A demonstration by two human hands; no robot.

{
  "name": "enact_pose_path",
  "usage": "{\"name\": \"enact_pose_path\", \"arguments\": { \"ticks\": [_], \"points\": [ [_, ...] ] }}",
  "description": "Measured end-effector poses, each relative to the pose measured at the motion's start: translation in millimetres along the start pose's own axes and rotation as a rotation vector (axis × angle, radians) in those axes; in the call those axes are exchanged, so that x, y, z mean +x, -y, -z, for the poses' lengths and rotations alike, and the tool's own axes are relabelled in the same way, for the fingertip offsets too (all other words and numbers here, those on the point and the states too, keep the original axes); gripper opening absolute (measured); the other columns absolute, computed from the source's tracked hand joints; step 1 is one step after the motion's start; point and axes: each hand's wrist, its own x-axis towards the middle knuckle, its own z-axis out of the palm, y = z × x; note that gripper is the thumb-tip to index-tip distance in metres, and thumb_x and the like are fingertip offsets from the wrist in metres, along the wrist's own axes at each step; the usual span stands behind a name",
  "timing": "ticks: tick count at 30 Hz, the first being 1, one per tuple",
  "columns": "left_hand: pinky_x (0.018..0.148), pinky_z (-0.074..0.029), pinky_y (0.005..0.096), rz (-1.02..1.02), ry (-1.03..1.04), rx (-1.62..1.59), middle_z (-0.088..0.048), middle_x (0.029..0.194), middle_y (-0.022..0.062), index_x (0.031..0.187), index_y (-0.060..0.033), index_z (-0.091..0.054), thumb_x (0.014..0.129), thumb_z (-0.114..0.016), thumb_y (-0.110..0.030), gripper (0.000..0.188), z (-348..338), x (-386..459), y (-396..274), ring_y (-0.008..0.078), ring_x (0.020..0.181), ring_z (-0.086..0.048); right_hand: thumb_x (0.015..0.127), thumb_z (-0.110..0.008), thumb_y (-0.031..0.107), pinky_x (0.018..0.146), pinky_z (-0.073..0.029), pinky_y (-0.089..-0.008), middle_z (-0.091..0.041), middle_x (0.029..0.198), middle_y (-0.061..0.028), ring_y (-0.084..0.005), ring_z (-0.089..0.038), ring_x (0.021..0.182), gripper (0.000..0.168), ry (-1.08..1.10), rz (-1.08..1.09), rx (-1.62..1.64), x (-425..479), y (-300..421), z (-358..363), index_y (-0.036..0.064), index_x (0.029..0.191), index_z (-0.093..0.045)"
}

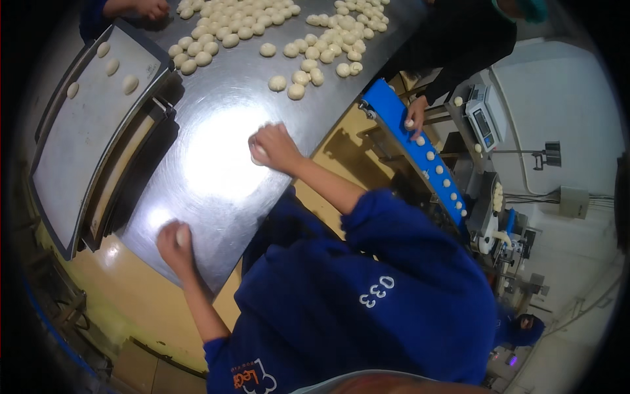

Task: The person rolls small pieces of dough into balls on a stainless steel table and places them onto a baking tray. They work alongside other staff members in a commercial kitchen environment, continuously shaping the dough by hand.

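Note:
My left hand (pixel 173 248) curls around a pale dough ball (pixel 182 235) near the lower end of the stainless steel table (pixel 216 246). Farther up the table, my right hand (pixel 276 147) is cupped over another dough ball (pixel 258 154), which shows partly below the fingers. Both hands are slightly blurred and low over the metal; whether each ball touches it is hard to tell. Nearest the left hand stands a stack of trays, the top tray (pixel 81 162) holding several smooth dough balls (pixel 130 84). Beyond the right hand lie loose, rougher dough balls (pixel 296 91).
Rows of dough balls (pixel 236 24) cover the table's far end, near another person's hand (pixel 151 8). At right, a co-worker's hand (pixel 416 115) reaches over a blue conveyor belt (pixel 389 106) carrying dough balls. A digital scale (pixel 485 120) stands beyond it.

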Motion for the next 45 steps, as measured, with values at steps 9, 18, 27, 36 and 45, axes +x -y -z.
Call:
{"name": "enact_pose_path", "arguments": {
  "ticks": [9, 18, 27, 36, 45],
  "points": [
    [0.090, -0.050, 0.0418, -0.197, 0.120, -0.135, -0.070, 0.097, 0.0108, 0.089, -0.0039, -0.072, 0.079, -0.074, -0.004, 0.010, -14, -15, -27, 0.0323, 0.097, -0.064, 0.076, -0.068, 0.005, 0.109, -0.039, -0.0483, -0.068, 0.099, -0.0031, -0.0250, -0.061, 0.113, 0.015, 0.017, 0.279, 0.543, -43, 34, -49, 0.014, 0.087, -0.070],
    [0.094, -0.049, 0.0408, 0.065, 0.082, -0.270, -0.069, 0.095, 0.0101, 0.083, -0.0030, -0.068, 0.079, -0.074, -0.004, 0.007, -44, 52, -53, 0.0321, 0.097, -0.063, 0.072, -0.070, 0.012, 0.079, -0.047, -0.0398, -0.063, 0.087, -0.0051, -0.0275, -0.058, 0.087, 0.008, -0.129, 0.151, 0.398, 35, 55, -49, 0.012, 0.076, -0.064],
    [0.083, -0.048, 0.0412, -0.009, -0.098, 0.030, -0.070, 0.097, 0.0108, 0.085, -0.0037, -0.071, 0.079, -0.076, -0.011, 0.012, -10, 36, -5, 0.0308, 0.092, -0.063, 0.073, -0.073, 0.018, 0.082, -0.037, -0.0413, -0.051, 0.080, -0.0044, -0.0251, -0.051, 0.087, 0.014, -0.279, 0.096, -0.039, 33, -5, -10, 0.013, 0.084, -0.067],
    [0.086, -0.050, 0.0406, -0.014, 0.028, -0.263, -0.070, 0.095, 0.0096, 0.082, -0.0054, -0.070, 0.075, -0.076, -0.007, 0.010, -15, -13, -33, 0.0307, 0.094, -0.065, 0.084, -0.070, 0.015, 0.085, -0.048, -0.0416, -0.070, 0.104, -0.0078, -0.0279, -0.063, 0.087, 0.043, 0.069, 0.011, 0.428, -30, 19, -18, 0.009, 0.126, -0.062],
    [0.098, -0.048, 0.0411, 0.076, 0.153, -0.313, -0.067, 0.088, 0.0111, 0.078, -0.0066, -0.066, 0.075, -0.071, -0.005, 0.006, -48, 39, -66, 0.0318, 0.092, -0.064, 0.075, -0.070, 0.018, 0.099, -0.048, -0.0442, -0.066, 0.088, -0.0082, -0.0285, -0.064, 0.092, 0.022, -0.160, 0.082, 0.271, 23, 74, -58, 0.012, 0.096, -0.066]
  ]
}}
